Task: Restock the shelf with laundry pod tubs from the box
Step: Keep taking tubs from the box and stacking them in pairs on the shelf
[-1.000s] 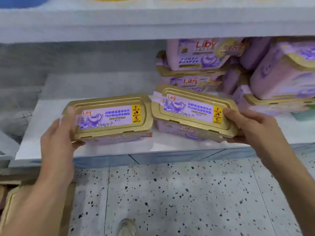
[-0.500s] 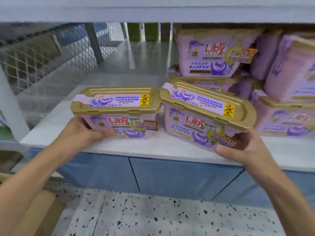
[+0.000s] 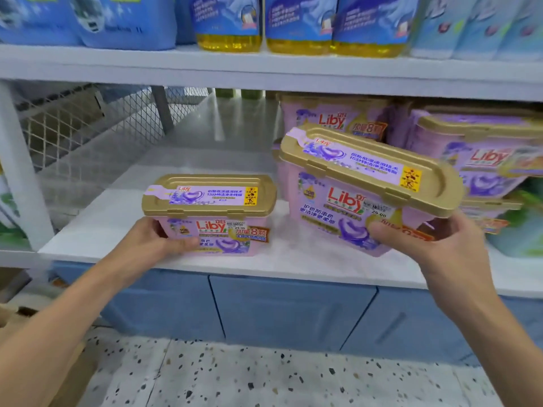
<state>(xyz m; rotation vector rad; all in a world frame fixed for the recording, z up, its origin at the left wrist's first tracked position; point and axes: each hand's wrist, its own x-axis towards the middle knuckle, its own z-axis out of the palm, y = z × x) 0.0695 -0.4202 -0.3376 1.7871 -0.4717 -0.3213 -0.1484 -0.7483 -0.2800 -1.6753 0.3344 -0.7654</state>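
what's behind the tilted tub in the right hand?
More pink tubs stacked further back on the shelf; the top one's label shows above the tilted tub. How many sit lower in that stack is covered by it.

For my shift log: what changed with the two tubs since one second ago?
The left tub moved from the shelf edge further in and sits flat. The right tub rose, tilted, before the stacked tubs. Unchanged: left hand and right hand hold their tubs.
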